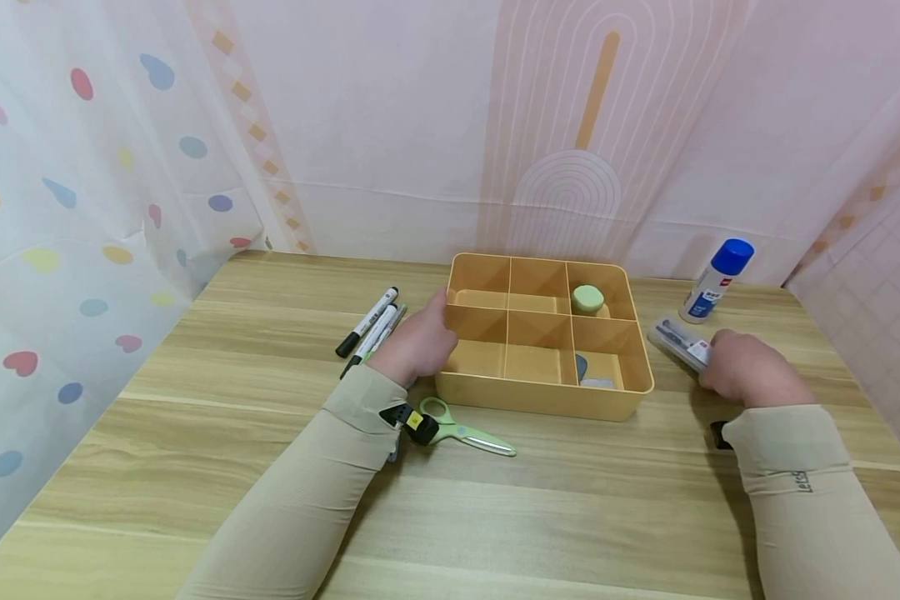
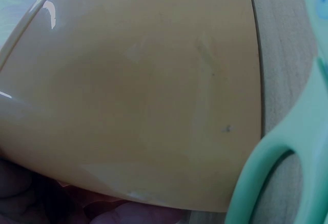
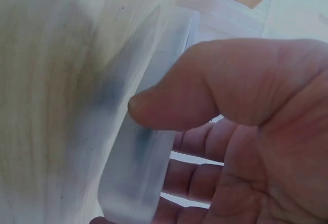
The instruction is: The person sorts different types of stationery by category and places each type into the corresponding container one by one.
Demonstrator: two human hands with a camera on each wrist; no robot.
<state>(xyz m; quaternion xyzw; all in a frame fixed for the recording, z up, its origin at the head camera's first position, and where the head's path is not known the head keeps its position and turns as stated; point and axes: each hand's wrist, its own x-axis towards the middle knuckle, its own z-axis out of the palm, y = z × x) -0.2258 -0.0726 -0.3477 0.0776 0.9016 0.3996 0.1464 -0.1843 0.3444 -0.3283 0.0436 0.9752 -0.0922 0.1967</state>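
Note:
A yellow six-compartment organizer box (image 1: 540,396) sits on the table. My left hand (image 1: 418,342) holds its left side, one finger reaching up to the rim. In the left wrist view the box's wall (image 2: 133,90) fills most of the picture, with fingers along its lower edge. To the right of the box, my right hand (image 1: 753,367) pinches a flat translucent plastic case (image 1: 678,342) with dark contents. The thumb lies across the case (image 3: 136,172) and the other fingers are behind it. Green-handled scissors (image 1: 465,433) lie before the box, partly hidden by the left wrist.
A white glue bottle with a blue cap (image 1: 714,283) stands behind the case. Several markers (image 1: 371,325) lie left of the box. A pale green rounded object (image 1: 588,298) sits in the back right compartment; a dark grey piece (image 1: 581,367) and a light grey piece are in the front right one.

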